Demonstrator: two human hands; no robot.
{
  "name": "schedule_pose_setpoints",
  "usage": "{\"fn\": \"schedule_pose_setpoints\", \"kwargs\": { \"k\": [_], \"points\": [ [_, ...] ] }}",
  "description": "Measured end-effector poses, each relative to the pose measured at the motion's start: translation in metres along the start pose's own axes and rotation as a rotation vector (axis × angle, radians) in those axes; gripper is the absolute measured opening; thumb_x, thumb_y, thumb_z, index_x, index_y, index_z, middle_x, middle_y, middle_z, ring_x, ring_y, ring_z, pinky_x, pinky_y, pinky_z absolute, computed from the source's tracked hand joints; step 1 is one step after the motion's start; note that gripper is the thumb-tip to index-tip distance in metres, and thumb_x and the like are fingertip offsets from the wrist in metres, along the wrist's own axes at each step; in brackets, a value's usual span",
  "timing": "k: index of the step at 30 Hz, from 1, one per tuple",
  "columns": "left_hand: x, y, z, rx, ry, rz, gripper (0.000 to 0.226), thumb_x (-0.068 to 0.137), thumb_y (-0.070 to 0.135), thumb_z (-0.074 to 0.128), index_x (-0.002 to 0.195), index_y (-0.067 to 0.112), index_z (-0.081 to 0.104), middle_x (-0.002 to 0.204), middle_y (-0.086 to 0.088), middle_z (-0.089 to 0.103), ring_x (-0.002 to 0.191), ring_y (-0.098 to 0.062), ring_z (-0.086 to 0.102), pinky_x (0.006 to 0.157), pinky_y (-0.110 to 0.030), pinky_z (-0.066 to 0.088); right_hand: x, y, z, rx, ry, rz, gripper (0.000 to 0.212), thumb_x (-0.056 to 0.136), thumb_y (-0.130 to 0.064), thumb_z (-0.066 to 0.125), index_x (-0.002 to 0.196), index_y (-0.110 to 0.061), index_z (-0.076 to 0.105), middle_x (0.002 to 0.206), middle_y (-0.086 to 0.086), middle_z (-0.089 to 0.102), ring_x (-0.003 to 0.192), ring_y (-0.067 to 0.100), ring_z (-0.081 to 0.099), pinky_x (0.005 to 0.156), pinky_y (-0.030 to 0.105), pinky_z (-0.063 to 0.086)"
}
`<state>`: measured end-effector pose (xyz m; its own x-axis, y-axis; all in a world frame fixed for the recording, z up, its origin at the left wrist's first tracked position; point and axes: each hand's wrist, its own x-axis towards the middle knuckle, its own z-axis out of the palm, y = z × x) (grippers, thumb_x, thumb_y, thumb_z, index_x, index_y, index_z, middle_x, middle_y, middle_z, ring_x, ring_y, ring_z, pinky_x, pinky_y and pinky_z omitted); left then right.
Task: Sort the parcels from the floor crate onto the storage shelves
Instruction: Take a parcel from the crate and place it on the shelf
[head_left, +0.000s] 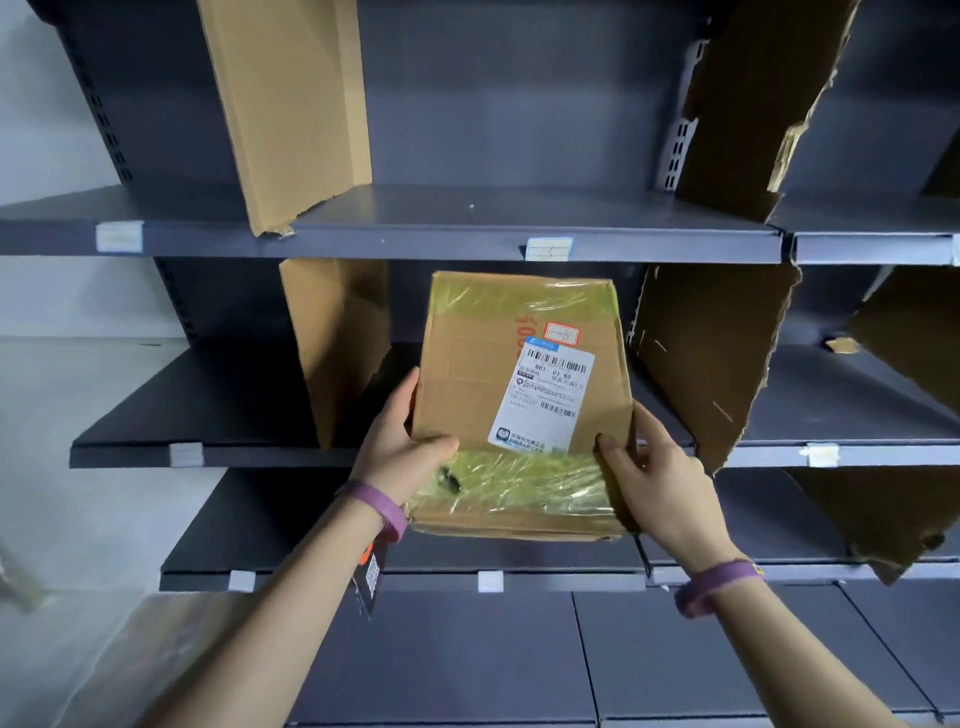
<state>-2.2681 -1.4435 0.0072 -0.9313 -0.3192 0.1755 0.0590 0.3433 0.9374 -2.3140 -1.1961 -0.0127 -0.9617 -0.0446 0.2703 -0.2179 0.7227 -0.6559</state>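
Head view. The parcel, a brown carton with glossy tape across its near and far ends, is held at the middle shelf, in the bay between that shelf's left cardboard divider and right cardboard divider. Its far end reaches into the bay; its near end overhangs the middle shelf's front edge. Whether the underside rests on the shelf cannot be told.

The left hand grips the parcel's left side near the front, with the thumb laid over the top face and the fingers along the side. The right hand grips the right front corner, thumb on top, fingers wrapped round the side.

A white shipping label with barcodes lies on the top face, with a small red-bordered sticker just beyond it. Each wrist carries a purple band.

Above the middle shelf runs the upper shelf; below it, the lower shelf.
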Motion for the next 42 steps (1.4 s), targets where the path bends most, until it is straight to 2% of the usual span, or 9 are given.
{"fn": "schedule_pose_setpoints", "kwargs": {
  "k": [2,6,14,20,24,28,31,37,42],
  "points": [
    [0.019,-0.002,0.008,0.009,0.023,0.001,0.083,0.078,-0.003,0.069,0.147,0.026,0.031,0.113,0.024,0.055,0.091,0.017,0.053,0.069,0.006,0.036,0.020,0.005,0.002,-0.011,-0.018,-0.026,0.044,0.092,-0.051,0.045,0.134,-0.043,0.036,0.093,-0.005,0.070,0.090,0.033,0.062,0.069,0.036,0.043],
    [0.046,-0.003,0.022,0.034,0.074,-0.032,0.081,0.081,0.006,0.068,0.149,0.025,0.028,0.131,0.010,0.055,0.108,-0.005,0.058,0.092,-0.015,0.040,0.059,0.011,0.006,0.006,-0.053,-0.032,0.054,0.091,-0.049,0.047,0.142,-0.041,0.030,0.103,0.001,0.067,0.106,0.039,0.058,0.075,0.037,0.040],
    [0.082,-0.001,0.034,0.191,0.118,-0.073,0.070,0.084,0.023,0.069,0.146,0.021,0.036,0.143,0.000,0.045,0.124,-0.016,0.050,0.107,-0.031,0.037,0.101,0.024,0.019,0.144,-0.165,0.001,0.063,0.094,-0.049,0.045,0.150,-0.033,0.022,0.129,0.005,0.061,0.119,0.036,0.053,0.092,0.040,0.043],
    [0.081,-0.005,0.041,0.206,0.115,-0.033,0.057,0.090,0.027,0.062,0.142,0.019,0.042,0.145,0.001,0.044,0.130,-0.010,0.041,0.096,-0.009,0.026,0.104,0.029,0.017,0.263,-0.156,-0.074,0.052,0.094,-0.045,0.051,0.143,-0.039,0.035,0.094,-0.004,0.064,0.093,0.018,0.061,0.075,0.022,0.037],
    [0.045,-0.032,0.046,0.067,0.227,0.091,0.062,0.093,0.024,0.059,0.147,0.021,0.030,0.149,0.004,0.036,0.133,-0.010,0.039,0.111,-0.024,0.030,0.075,0.044,0.009,0.282,-0.094,-0.293,0.058,0.095,-0.038,0.053,0.146,-0.042,0.025,0.125,-0.022,0.054,0.113,-0.006,0.048,0.085,0.001,0.033],
    [-0.005,-0.076,0.057,0.472,0.386,0.388,0.057,0.091,0.026,0.049,0.145,0.027,0.032,0.148,0.004,0.036,0.135,-0.012,0.037,0.109,-0.028,0.034,0.022,0.077,0.031,-0.055,0.053,-0.485,0.070,0.092,-0.017,0.056,0.150,-0.036,0.021,0.158,-0.002,0.020,0.143,0.021,0.023,0.100,0.032,0.041],
    [-0.024,-0.097,0.071,0.723,0.182,0.376,0.067,0.085,0.021,0.057,0.145,0.035,0.031,0.154,0.010,0.024,0.139,-0.015,0.033,0.109,-0.033,0.037,0.005,0.088,0.051,-0.236,-0.100,-0.529,0.077,0.085,-0.009,0.058,0.151,-0.027,0.024,0.161,0.006,0.010,0.146,0.032,0.016,0.102,0.040,0.043],
    [-0.012,-0.103,0.083,0.891,0.071,0.244,0.077,0.081,0.016,0.059,0.148,0.037,0.025,0.159,0.010,-0.008,0.147,-0.019,0.012,0.109,-0.036,0.033,0.018,0.079,0.070,-0.458,-0.285,-0.471,0.081,0.081,-0.013,0.060,0.152,-0.022,0.022,0.161,0.007,0.006,0.147,0.036,0.010,0.104,0.040,0.044],
    [0.018,-0.103,0.080,0.911,0.005,0.169,0.075,0.087,0.017,0.051,0.150,0.036,0.014,0.154,0.014,-0.026,0.146,-0.018,0.006,0.109,-0.032,0.031,0.045,0.074,0.076,-0.508,-0.308,-0.449,0.081,0.089,-0.011,0.046,0.153,-0.027,-0.001,0.161,-0.003,-0.012,0.149,0.028,-0.005,0.115,0.038,0.025]
  ]
}}
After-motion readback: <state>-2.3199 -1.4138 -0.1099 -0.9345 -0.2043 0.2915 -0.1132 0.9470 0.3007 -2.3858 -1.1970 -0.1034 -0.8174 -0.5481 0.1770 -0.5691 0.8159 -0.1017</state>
